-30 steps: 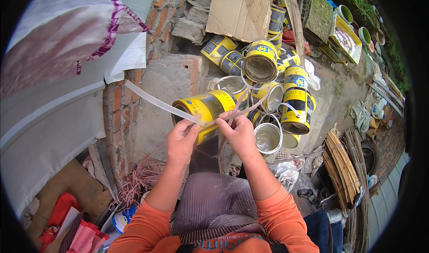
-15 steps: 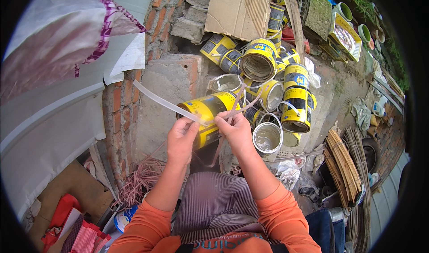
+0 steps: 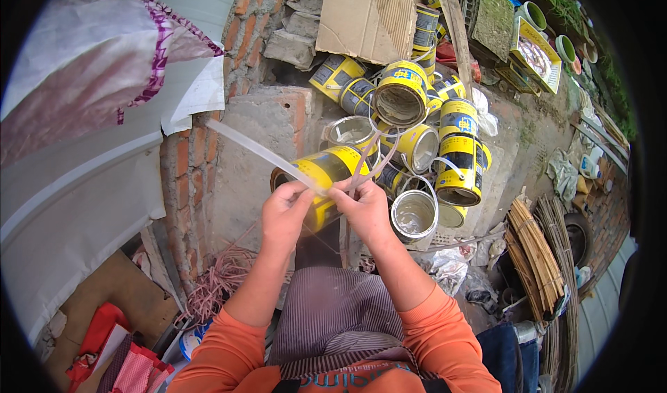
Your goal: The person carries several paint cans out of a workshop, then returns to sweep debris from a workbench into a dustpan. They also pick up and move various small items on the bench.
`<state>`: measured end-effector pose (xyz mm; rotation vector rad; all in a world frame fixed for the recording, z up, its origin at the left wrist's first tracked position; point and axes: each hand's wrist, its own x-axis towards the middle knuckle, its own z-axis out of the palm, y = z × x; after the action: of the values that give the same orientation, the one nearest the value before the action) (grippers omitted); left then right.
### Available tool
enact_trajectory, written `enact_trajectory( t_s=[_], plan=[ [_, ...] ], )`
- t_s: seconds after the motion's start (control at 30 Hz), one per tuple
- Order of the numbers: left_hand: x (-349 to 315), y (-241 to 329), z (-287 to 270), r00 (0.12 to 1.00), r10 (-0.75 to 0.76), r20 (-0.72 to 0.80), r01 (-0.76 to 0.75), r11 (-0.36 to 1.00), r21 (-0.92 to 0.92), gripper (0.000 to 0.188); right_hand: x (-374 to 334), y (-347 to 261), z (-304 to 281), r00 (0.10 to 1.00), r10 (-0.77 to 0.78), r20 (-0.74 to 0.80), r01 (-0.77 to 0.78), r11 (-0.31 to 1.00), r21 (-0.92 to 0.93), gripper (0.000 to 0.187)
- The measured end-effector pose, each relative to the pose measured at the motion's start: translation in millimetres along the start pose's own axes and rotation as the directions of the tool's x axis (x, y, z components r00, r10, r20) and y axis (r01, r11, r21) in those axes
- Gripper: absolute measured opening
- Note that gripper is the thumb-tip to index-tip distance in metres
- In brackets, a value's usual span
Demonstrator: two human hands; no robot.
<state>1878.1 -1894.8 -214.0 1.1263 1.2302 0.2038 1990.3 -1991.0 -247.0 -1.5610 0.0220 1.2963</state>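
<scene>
Our right hand [image 3: 367, 212] has come closer to our left hand [image 3: 283, 216], and the pale strip [image 3: 257, 150] has straightened. The left pinches that strip, running toward ten o'clock over a yellow can [image 3: 337, 162]; the right pinches a pinkish strap [image 3: 362, 167]. Brick wall [image 3: 243, 39] stands at eleven, piled cans [image 3: 399, 94] at two, bundled slats [image 3: 531, 254] toward four, a pink tangle [image 3: 221, 275] at eight, all around grey concrete [image 3: 260, 123].

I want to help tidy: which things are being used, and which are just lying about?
Being used:
- white strap in left fingers
- pink strap at right fingers
- maybe the yellow can beneath

Seemingly just lying about:
- cardboard
- tyre
- wood strips
</scene>
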Motion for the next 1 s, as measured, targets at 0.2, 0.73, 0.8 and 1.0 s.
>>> enact_trajectory(
  t_s=[0.2,0.73,0.8,1.0],
  plan=[
    [2.7,5.6,1.6,0.999,0.033,0.039,-0.044,0.943,0.329,0.017,1.4,4.5,1.3,0.999,0.015,0.028,-0.017,0.996,0.087,0.012],
    [9.9,21.2,-14.4,0.877,0.469,0.105,-0.287,0.336,0.897,0.012,-0.8,26.2,-10.9,0.956,0.236,0.175,-0.275,0.928,0.251,0.025],
    [7.6,23.6,-18.0,0.915,0.401,0.044,-0.221,0.408,0.886,0.012,-3.5,22.7,-9.2,0.936,0.273,0.224,-0.337,0.881,0.331,0.021],
    [-3.1,28.3,-25.8,0.973,0.232,0.008,-0.099,0.382,0.919,0.019,-3.7,9.6,-5.0,0.889,0.333,0.313,-0.441,0.806,0.395,0.021]
  ],
)
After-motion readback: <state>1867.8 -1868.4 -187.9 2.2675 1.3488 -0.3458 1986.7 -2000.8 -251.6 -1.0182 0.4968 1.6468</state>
